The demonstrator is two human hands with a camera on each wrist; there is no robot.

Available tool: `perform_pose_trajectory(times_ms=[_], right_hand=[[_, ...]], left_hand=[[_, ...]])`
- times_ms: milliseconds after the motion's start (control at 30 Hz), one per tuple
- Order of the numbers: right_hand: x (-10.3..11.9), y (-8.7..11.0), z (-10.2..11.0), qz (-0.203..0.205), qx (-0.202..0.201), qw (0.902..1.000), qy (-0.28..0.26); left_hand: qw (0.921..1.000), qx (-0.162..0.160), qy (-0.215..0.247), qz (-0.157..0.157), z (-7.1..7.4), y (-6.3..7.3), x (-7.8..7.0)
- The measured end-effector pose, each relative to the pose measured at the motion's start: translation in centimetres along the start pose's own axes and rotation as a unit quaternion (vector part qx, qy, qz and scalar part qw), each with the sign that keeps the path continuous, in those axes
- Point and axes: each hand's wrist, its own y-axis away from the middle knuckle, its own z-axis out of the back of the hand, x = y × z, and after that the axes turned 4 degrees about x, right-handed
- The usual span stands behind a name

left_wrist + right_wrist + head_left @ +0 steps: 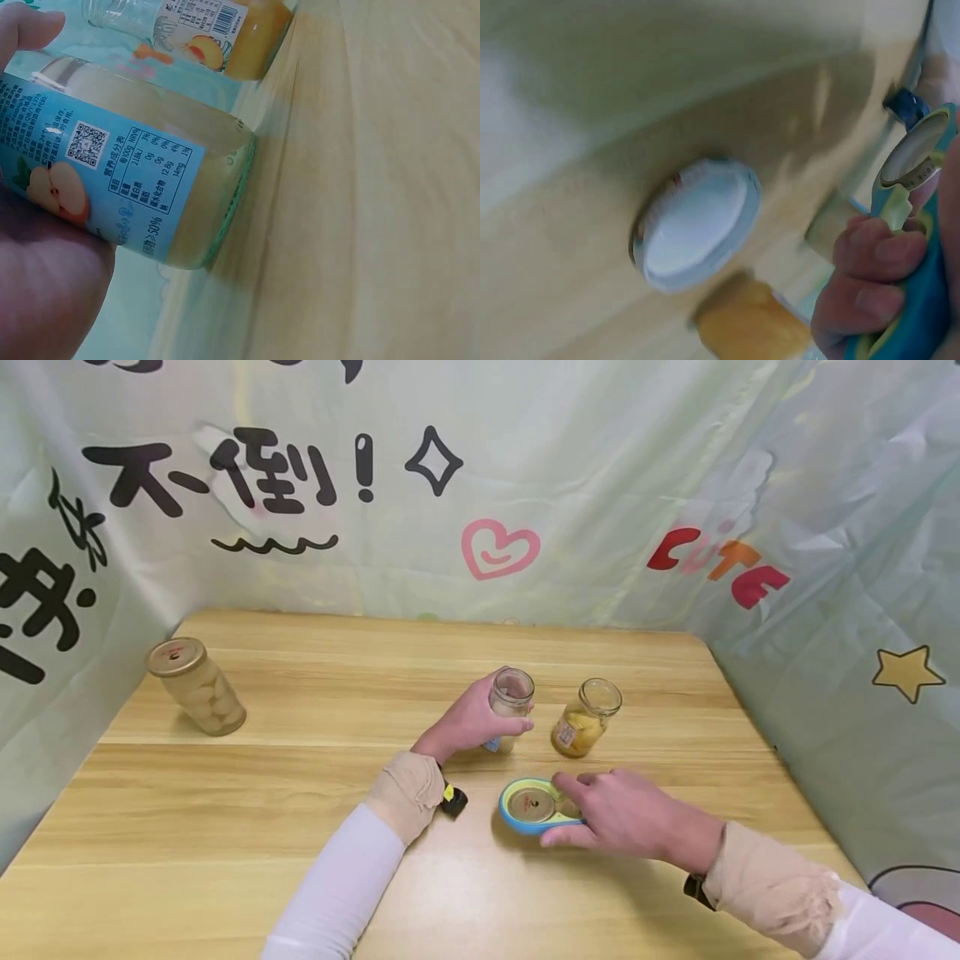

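Note:
My left hand (480, 714) grips a lidless glass jar (217, 172) with a blue apple label. The jar stands slightly tilted in the left wrist view, its base at the wood. My right hand (626, 814) holds a blue and yellow-green jar opener (922, 277), fingers curled round its handle. In the opener's larger ring sits a gold lid (531, 805). Below this hand, a loose lid (697, 225) lies on the table with its white inside showing; the hand hides it in the head view. An open jar of yellow fruit (577, 731) stands right of the left hand's jar.
A closed jar of pale fruit (198, 689) with a gold lid stands at the table's far left. Printed cloth (570, 468) hangs behind the wooden table (300, 777) and along both sides.

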Motion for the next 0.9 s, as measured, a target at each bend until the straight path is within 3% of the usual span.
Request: perform_pose_trajectory(times_ms=[200,367,533,900], right_hand=[[0.5,-0.3,-0.6,0.001,0.036,0.9969,-0.069],[0.7,-0.6,-0.7,-0.017,0.083,0.9839,-0.157],[0.8,-1.0,-0.5,-0.042,0.141,0.9580,-0.246],[-0.2,-2.4,0.1,-0.138,0.267,0.8834,-0.359]], left_hand=[[0.9999,0.006,0.009,0.004,0.0,0.1,-0.1],[1.0000,0.003,0.006,0.005,0.0,0.0,0.0],[1.0000,0.001,0.006,0.006,0.0,0.0,0.1],[0.9999,-0.002,0.010,-0.006,0.0,-0.1,0.2]])
